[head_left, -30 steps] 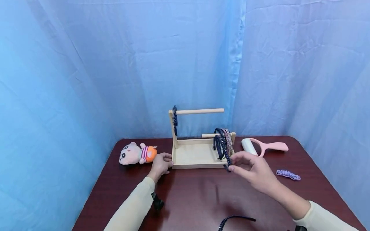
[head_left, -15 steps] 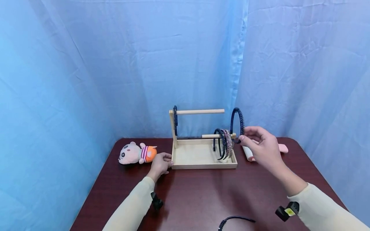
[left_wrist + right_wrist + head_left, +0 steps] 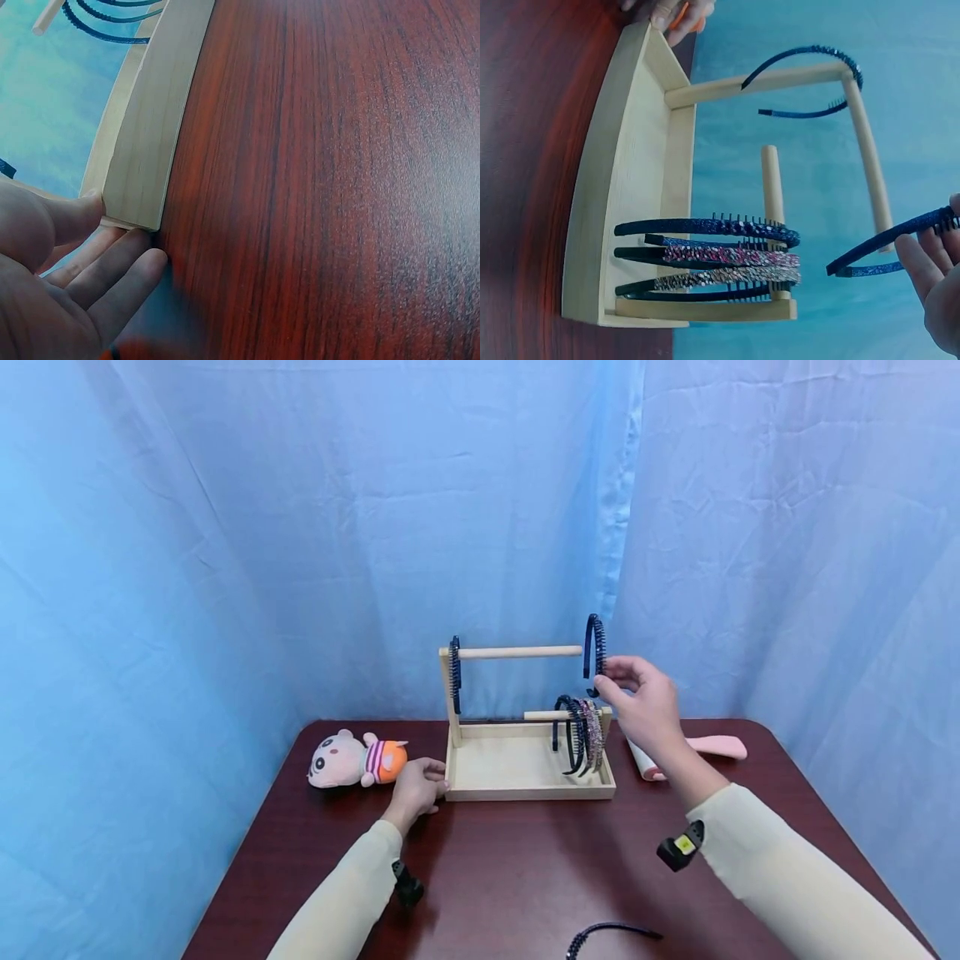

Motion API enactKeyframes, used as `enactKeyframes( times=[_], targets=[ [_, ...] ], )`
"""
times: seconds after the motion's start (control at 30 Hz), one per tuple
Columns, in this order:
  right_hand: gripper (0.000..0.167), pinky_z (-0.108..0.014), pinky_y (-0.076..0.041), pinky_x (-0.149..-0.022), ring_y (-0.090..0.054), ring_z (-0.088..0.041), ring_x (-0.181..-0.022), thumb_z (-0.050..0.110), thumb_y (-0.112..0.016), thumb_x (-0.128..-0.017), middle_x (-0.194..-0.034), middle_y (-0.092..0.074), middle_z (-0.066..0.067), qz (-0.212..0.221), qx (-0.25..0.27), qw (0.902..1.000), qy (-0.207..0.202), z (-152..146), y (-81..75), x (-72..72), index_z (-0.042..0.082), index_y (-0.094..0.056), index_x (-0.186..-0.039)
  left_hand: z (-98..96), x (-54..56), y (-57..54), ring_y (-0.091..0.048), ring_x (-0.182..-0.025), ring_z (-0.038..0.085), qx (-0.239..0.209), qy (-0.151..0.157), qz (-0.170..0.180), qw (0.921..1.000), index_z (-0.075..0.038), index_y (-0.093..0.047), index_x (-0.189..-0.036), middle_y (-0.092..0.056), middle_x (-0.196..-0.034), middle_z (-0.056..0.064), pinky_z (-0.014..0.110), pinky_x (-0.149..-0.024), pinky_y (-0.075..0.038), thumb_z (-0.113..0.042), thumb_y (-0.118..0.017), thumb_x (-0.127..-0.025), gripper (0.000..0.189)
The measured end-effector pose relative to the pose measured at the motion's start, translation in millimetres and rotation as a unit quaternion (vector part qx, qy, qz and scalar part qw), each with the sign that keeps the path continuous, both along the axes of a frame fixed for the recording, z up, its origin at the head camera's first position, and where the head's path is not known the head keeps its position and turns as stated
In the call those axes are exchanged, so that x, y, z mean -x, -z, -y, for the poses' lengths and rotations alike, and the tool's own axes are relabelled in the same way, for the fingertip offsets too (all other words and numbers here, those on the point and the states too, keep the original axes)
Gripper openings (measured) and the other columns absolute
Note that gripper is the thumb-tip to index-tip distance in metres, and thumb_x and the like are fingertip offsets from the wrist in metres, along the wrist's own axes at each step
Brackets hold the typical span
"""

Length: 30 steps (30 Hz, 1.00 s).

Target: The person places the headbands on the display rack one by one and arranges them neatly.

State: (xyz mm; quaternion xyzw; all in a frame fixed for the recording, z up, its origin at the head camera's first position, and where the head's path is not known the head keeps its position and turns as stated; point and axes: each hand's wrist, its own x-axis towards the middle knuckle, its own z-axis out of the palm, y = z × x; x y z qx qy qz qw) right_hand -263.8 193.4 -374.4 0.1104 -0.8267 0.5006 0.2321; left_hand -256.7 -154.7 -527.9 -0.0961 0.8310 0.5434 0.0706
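Note:
My right hand (image 3: 643,700) pinches a dark blue toothed headband (image 3: 598,639) between thumb and fingers. This headband stands upright at the free right end of the upper rod (image 3: 517,652); in the right wrist view its open end overlaps the rod tip. My left hand (image 3: 415,789) holds the front left corner of the wooden headband stand (image 3: 528,793), its thumb (image 3: 86,210) on the tray wall. A dark headband (image 3: 454,672) hangs at the rod's left end. Several headbands (image 3: 720,255), dark, pink and silver, hang on the lower rod (image 3: 771,180).
A plush toy (image 3: 352,760) lies left of the stand. On the right, a pink-handled lint roller (image 3: 716,746) is partly hidden behind my right arm. Another dark headband (image 3: 607,927) lies at the table's (image 3: 495,868) near edge.
My right hand has lifted the headband from in front of the lower rod, swung it out to the right, then up and left to the upper rod's end. The left hand stays put.

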Motion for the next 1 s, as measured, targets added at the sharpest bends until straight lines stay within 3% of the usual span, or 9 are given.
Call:
enactKeyframes(
  times=[0.17,0.4,0.53,0.8,1.0],
  targets=[
    [0.031,-0.016,-0.056,-0.074,-0.067,-0.001,-0.089,0.021,-0.071,-0.098,-0.111,-0.072,-0.015,0.017,0.001,0.9998,-0.009,14,3.9,21.3,0.002,-0.068,-0.123,-1.2,3.0,0.4,-0.070,-0.087,0.021,0.009,0.001,-0.004,1.0000,-0.003,-0.066,-0.128,-0.073,-0.111,0.014,0.033,-0.055,-0.058,-0.003,-0.072,-0.095,0.034],
    [0.029,-0.017,-0.057,-0.072,-0.072,-0.024,-0.094,0.016,-0.073,-0.097,-0.110,-0.072,-0.020,0.050,0.032,0.9976,-0.034,40,4.8,40.7,-0.001,-0.068,-0.120,-3.0,4.3,1.7,-0.070,-0.086,0.021,0.007,0.001,-0.006,1.0000,-0.004,-0.067,-0.127,-0.073,-0.111,0.014,0.033,-0.056,-0.058,-0.004,-0.073,-0.095,0.033],
    [0.030,-0.022,-0.060,-0.072,-0.072,-0.031,-0.097,0.015,-0.073,-0.097,-0.110,-0.071,-0.020,0.070,0.046,0.9952,-0.051,55,6.0,48.1,0.000,-0.068,-0.121,-4.0,3.1,1.7,-0.071,-0.087,0.022,0.001,0.006,-0.009,0.9999,-0.002,-0.067,-0.128,-0.073,-0.112,0.015,0.034,-0.057,-0.059,-0.004,-0.072,-0.094,0.034],
    [0.028,-0.025,-0.061,-0.075,-0.071,-0.028,-0.098,0.012,-0.073,-0.096,-0.110,-0.069,-0.019,0.097,0.086,0.9886,-0.077,88,6.3,54.8,-0.002,-0.066,-0.120,-3.3,3.4,0.2,-0.071,-0.088,0.021,0.004,0.007,-0.010,0.9999,-0.002,-0.066,-0.128,-0.073,-0.112,0.016,0.036,-0.059,-0.060,-0.004,-0.072,-0.095,0.034],
    [0.027,-0.027,-0.062,-0.075,-0.073,-0.025,-0.093,0.012,-0.074,-0.095,-0.108,-0.070,-0.016,0.109,0.083,0.9872,-0.083,113,11.7,55.0,0.001,-0.068,-0.119,-2.4,3.0,-0.7,-0.071,-0.087,0.021,0.007,0.003,-0.010,0.9999,-0.002,-0.067,-0.127,-0.073,-0.112,0.015,0.037,-0.060,-0.060,-0.004,-0.073,-0.094,0.034]
  ],
)
